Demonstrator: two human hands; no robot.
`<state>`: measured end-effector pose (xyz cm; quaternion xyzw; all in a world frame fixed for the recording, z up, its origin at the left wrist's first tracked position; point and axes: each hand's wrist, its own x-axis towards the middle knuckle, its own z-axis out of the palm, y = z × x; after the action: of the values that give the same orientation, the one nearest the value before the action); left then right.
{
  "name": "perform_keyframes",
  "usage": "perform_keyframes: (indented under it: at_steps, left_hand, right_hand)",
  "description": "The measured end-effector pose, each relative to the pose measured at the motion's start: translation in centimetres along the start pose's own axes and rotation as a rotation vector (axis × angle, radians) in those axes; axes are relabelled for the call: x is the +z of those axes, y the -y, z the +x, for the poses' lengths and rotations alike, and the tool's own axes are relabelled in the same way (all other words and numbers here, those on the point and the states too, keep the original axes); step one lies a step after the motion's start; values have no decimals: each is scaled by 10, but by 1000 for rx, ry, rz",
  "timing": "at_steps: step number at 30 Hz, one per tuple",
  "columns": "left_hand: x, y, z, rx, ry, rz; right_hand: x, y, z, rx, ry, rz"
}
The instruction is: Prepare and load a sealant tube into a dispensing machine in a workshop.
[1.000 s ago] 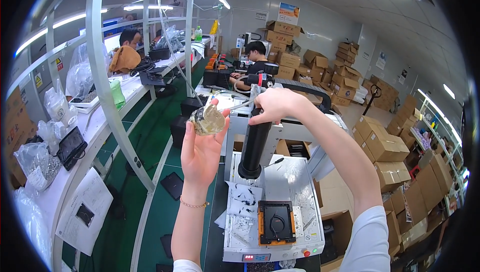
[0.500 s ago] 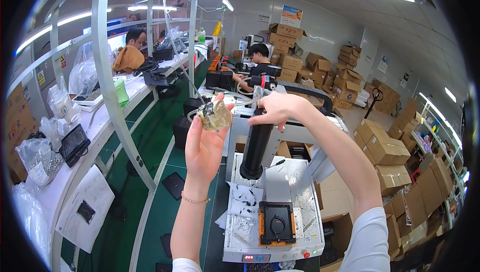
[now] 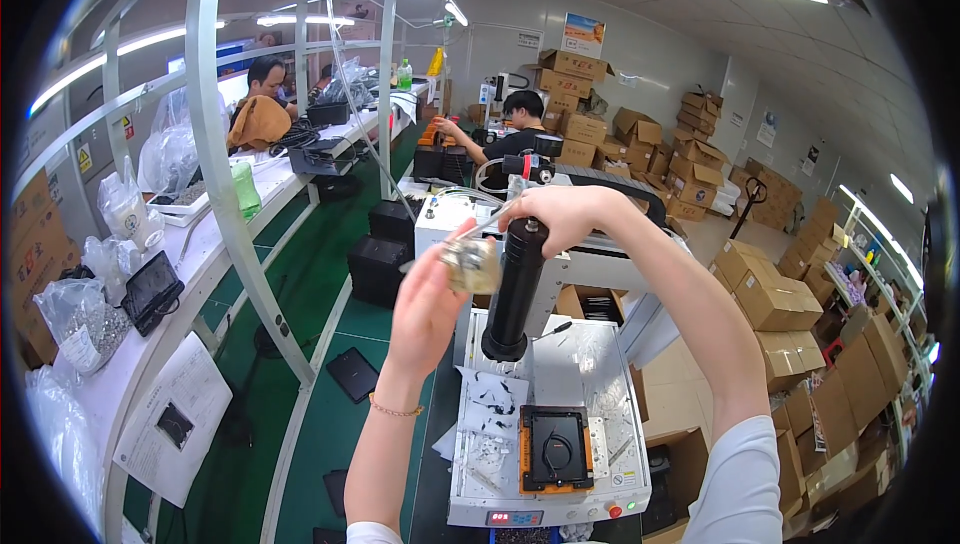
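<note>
One small clear crinkled plastic bag (image 3: 470,264) pinched in left hand (image 3: 428,309); right hand (image 3: 560,219) closed over one black cylindrical column (image 3: 514,289), above one orange-framed fixture (image 3: 555,449).

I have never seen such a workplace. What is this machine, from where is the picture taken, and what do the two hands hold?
The picture comes from a wide-angle camera worn on the worker's head, looking down and forward, so straight edges bend near the rim. The two forearms rising from below belong to that person. The left hand holds up a small clear bag with something shiny inside. The right hand rests on top of a black cylinder, which stands upright on a white bench machine. On the machine's deck lie an orange-framed black holder and small dark parts; I cannot tell what the machine does. Farther back, other people sit at long benches, and cardboard boxes are stacked at the right.
</note>
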<state>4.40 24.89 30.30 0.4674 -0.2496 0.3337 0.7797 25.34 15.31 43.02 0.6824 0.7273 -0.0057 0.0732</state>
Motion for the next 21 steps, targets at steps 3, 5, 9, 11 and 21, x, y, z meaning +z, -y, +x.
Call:
perform_keyframes:
  at_steps: [3,5,9,11,21]
  left_hand:
    - [-1,4,-3,-125,107,63]
    - [0,-3,-3,-156,184,164]
    - [15,2,-1,-187,347,437]
    - [21,12,-2,43,438,872]
    - [28,19,2,199,215,1131]
  right_hand:
    - [-4,21,-7,244,40,103]
    - [-10,52,8,585,133,-13]
    - [6,16,8,443,155,51]
    - [10,2,4,134,55,33]
    - [5,8,-3,33,-110,116]
